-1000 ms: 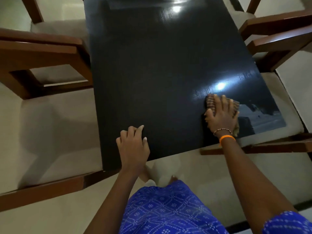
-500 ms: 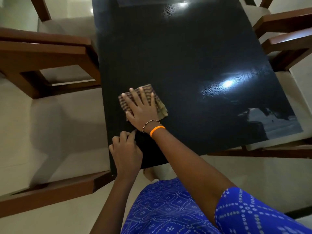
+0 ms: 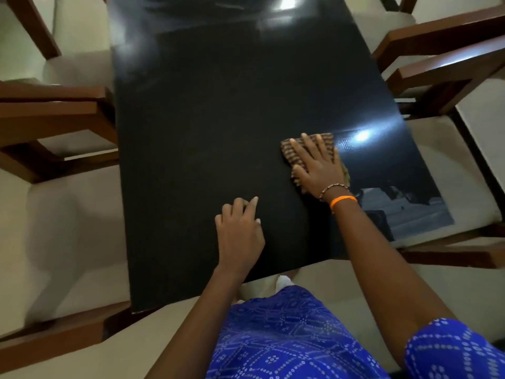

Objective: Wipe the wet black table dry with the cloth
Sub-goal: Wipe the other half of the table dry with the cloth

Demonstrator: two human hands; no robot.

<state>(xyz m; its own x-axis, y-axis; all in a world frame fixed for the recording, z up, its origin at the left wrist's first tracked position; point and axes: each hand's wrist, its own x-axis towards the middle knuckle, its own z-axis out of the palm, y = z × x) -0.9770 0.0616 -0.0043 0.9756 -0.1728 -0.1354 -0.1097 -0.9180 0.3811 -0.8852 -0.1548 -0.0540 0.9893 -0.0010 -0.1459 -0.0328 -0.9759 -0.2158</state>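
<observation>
- The right hand [image 3: 318, 166] presses the cloth [image 3: 308, 151] flat under spread, straight fingers, right of centre on the black desk [image 3: 205, 119]; its grip is released, not clenched.
- The left hand [image 3: 240, 228] rests near the desk's near edge, fingers loosely curled, grasping nothing.
- Risk: with only palm pressure, the cloth may bunch or slip out, leaving streaks near the shiny right side.
</observation>
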